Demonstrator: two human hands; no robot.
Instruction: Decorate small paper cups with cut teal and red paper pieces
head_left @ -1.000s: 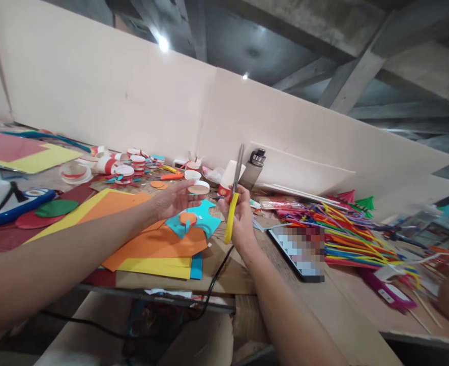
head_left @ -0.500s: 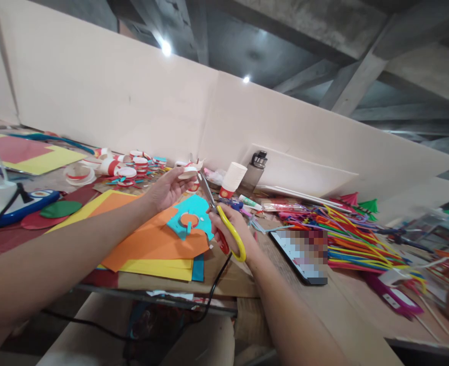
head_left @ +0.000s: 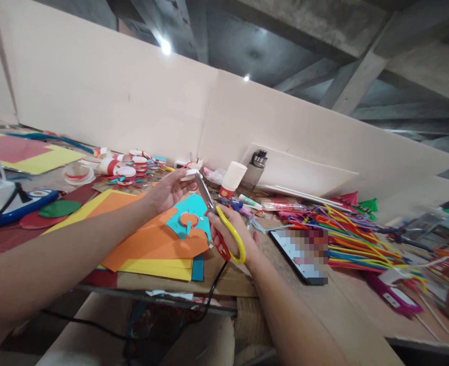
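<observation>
My left hand [head_left: 168,191] pinches a small white piece of a paper cup [head_left: 191,175] by its edge. Scissors [head_left: 230,229] with one yellow and one red handle loop are gripped in my right hand [head_left: 232,231]. Their blades point up and left, with the tips at the white piece; I cannot tell whether they touch it or cut into it. Below the hands lies a cut turquoise paper [head_left: 174,223] with an orange disc [head_left: 189,220] on it. Orange paper [head_left: 144,244] and yellow sheets [head_left: 171,269] are under that.
A stack of paper cups [head_left: 233,179] and a bottle [head_left: 255,170] stand behind. To the right are a phone [head_left: 300,256] and many coloured pipe cleaners [head_left: 361,244]. Cut cup pieces [head_left: 127,175] clutter the back left. A black cable [head_left: 213,297] hangs over the table's front edge.
The white cup piece has turned in my left hand, now showing its flat side more. The scissors' blades have shifted slightly left toward it. Both arms are nearly where they were.
</observation>
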